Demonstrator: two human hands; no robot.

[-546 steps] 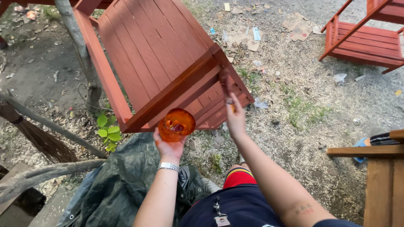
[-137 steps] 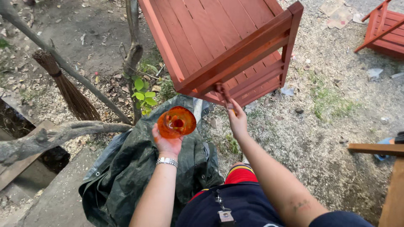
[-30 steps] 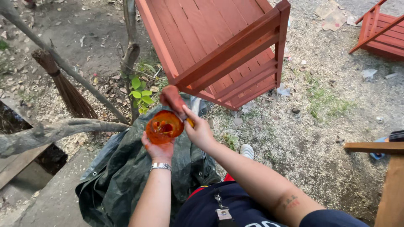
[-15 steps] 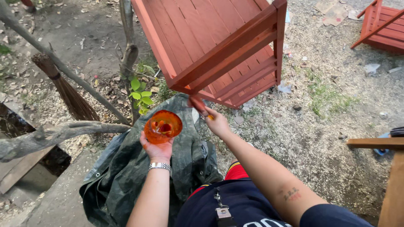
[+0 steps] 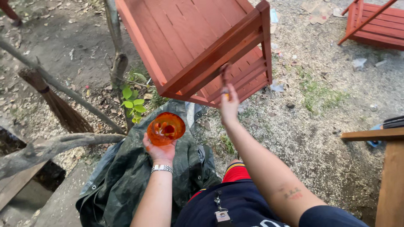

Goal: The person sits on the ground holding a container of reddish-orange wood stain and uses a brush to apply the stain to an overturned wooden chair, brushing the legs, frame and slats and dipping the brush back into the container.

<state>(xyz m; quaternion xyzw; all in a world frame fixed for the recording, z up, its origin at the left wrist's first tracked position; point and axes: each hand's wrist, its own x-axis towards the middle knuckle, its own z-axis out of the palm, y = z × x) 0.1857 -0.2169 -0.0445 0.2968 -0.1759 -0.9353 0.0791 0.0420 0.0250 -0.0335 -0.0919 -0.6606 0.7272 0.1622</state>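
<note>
My left hand [image 5: 160, 151] cups a small round container of orange-red paint [image 5: 166, 128] at chest height. My right hand [image 5: 229, 103] is raised and grips a paintbrush [image 5: 224, 76] whose tip touches the front rail of a red-painted wooden bench [image 5: 198, 46] lying tipped over on the ground. The brush bristles rest on the lower cross rail, near its middle.
A dark green tarp [image 5: 126, 176] lies crumpled below my arms. A straw broom [image 5: 59, 105], bare branches [image 5: 46, 149] and a thin tree trunk [image 5: 115, 46] are at the left. A second red bench [image 5: 370, 23] is at top right, a wooden plank frame [image 5: 387, 168] at right.
My right hand lifted the brush out of the paint container and moved it up and right to the bench rail. The left hand kept holding the container.
</note>
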